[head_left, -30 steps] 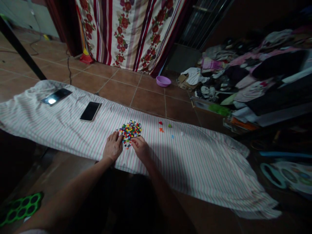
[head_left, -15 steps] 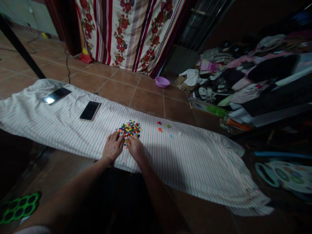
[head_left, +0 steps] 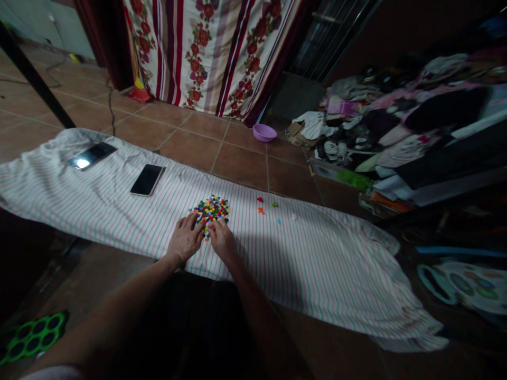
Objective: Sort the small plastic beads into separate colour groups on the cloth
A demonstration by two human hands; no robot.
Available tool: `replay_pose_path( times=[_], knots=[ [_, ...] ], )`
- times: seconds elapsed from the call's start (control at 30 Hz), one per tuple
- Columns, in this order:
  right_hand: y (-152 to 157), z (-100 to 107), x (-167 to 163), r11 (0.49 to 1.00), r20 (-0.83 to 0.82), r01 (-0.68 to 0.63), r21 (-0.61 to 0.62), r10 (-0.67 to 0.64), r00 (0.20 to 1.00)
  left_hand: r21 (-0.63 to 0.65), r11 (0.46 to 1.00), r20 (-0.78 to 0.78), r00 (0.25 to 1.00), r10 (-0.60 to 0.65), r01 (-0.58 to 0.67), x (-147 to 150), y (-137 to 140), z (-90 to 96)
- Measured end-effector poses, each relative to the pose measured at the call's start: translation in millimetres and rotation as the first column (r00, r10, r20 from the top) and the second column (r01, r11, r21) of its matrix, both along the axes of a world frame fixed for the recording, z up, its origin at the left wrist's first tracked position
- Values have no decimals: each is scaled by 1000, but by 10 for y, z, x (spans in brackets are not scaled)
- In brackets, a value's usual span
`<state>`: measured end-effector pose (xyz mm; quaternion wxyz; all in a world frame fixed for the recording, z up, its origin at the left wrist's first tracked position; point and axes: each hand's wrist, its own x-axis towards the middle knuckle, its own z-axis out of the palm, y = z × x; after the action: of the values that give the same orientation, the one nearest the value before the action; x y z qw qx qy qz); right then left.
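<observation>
A pile of tiny multicoloured pieces (head_left: 214, 207) lies on a striped cloth (head_left: 328, 269); they are too small to name. My left hand (head_left: 185, 238) rests at the pile's near left edge, fingers stretched out over the cloth and the closest pieces. Against the near side of the pile, my right hand (head_left: 224, 240) has its fingers curled together in a pinch; whatever is between the fingertips is hidden. A few loose pieces lie between the two hands. Right of the pile sit small separate clusters: red (head_left: 259, 199), green (head_left: 274, 203), orange (head_left: 260, 210), light blue (head_left: 279, 221) and white (head_left: 293, 216).
Left of the pile lie a dark phone (head_left: 147, 180) and a second, shiny dark device (head_left: 92, 155). Beyond the cloth, a purple basin (head_left: 264, 133) stands on the tiled floor. Clothes (head_left: 380, 116) are heaped at right. A green holed tray (head_left: 34, 338) is at lower left.
Both hands have shifted very slightly at the near edge of the pile, with a few pieces between them displaced. The separate clusters look unchanged.
</observation>
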<state>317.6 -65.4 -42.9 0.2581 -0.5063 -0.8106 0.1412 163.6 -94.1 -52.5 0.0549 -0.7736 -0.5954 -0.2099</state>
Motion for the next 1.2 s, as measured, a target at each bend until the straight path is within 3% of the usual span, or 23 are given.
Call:
replay_pose_path(
  times=[0.4, 0.67, 0.97, 1.2],
  knots=[
    [-41, -62, 30, 991, -247, 95, -97, -116, 962, -10, 999, 61, 998, -35, 36, 1, -4, 48],
    [-95, -96, 29, 996, -314, 72, -57, -86, 945, 9, 999, -2, 999, -36, 36, -1, -7, 29],
    [-128, -79, 51, 992, -384, 118, -37, -123, 915, 28, 999, 37, 999, -28, 27, 9, -11, 48],
    [-133, -109, 96, 953, -468, 226, -202, -297, 833, 53, 997, 72, 996, -55, 51, 1, -11, 19]
  ],
)
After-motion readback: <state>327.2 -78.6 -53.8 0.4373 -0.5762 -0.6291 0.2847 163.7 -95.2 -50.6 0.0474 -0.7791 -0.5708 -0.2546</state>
